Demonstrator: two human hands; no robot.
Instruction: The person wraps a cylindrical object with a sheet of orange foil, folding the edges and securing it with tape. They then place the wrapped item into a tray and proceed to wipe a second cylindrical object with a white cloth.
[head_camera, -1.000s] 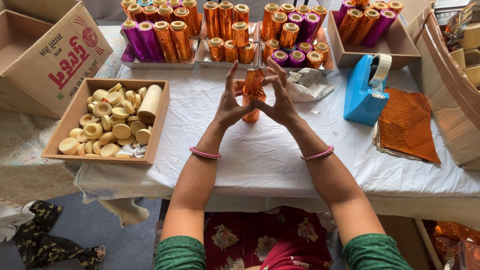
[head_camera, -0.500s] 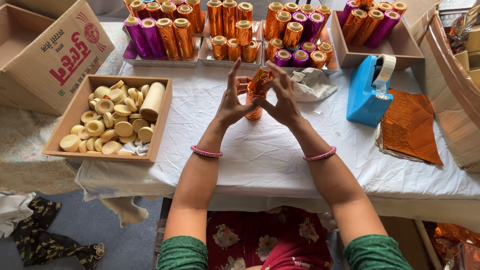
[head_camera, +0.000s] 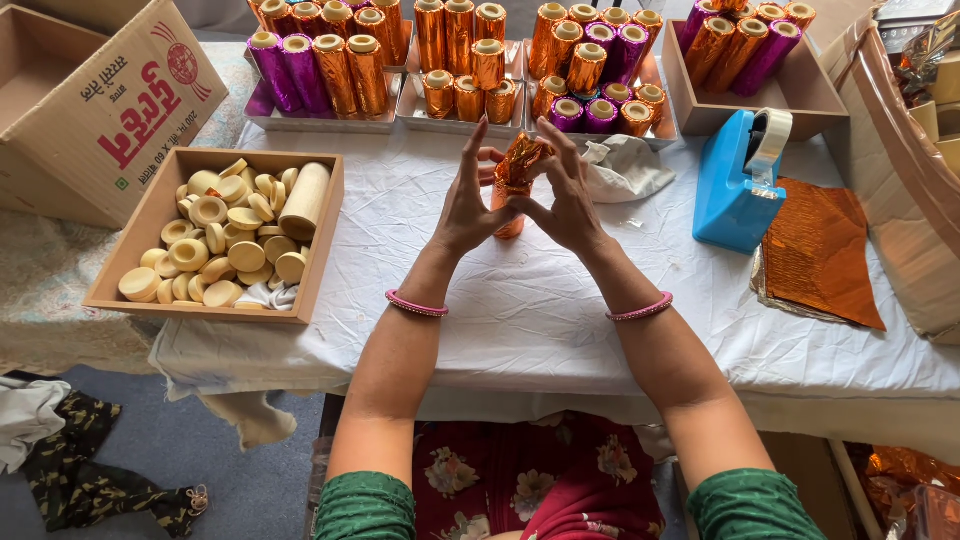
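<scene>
Two hands met over the white-clothed desk: the left hand and right hand pinched the crumpled top of an orange foil-wrapped cylinder standing upright between them, fingers partly spread. A wooden box of pale caps sat left; a blue tape dispenser sat right.

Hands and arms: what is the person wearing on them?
Both arms are bare from the short green sleeves down. The left hand has a thin pink bangle round its wrist, and the right hand has a matching pink bangle. No gloves, and I can't make out any rings.
</scene>
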